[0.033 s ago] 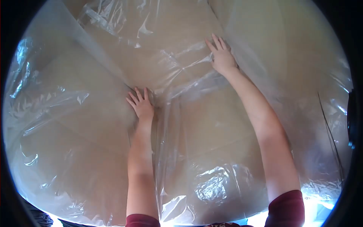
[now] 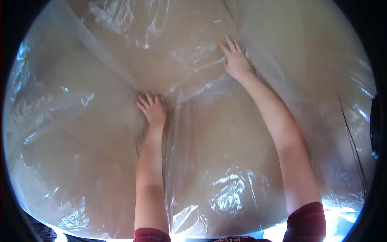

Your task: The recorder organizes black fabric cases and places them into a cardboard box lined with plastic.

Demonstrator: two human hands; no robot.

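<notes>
Head view. Large sheet of clear plastic film (image 2: 100,133) covers nearly the whole field, lying over a pale tan surface (image 2: 258,16). Film is wrinkled, with folds converging near the centre and glare patches at the near edge.

Left hand (image 2: 152,109): palm down at mid-scene, fingers together and slightly curled, pressing on the film where several creases meet. Not clenched; whether a pinch of film is caught under the fingertips cannot be told.

Right hand (image 2: 235,61): farther away and to the right, arm extended, fingers spread flat and released on the film, palm pressing beside a raised ridge of plastic (image 2: 209,64).

Dark red sleeves (image 2: 308,222) show at the near edge.

Judgement: the step in hand looks like flattening or spreading the film, one hand anchoring the centre while the other works the far part. The next move probably calls for sweeping outward from the anchored point, keeping pressure even so that creases run toward the edges rather than bunch.
</notes>
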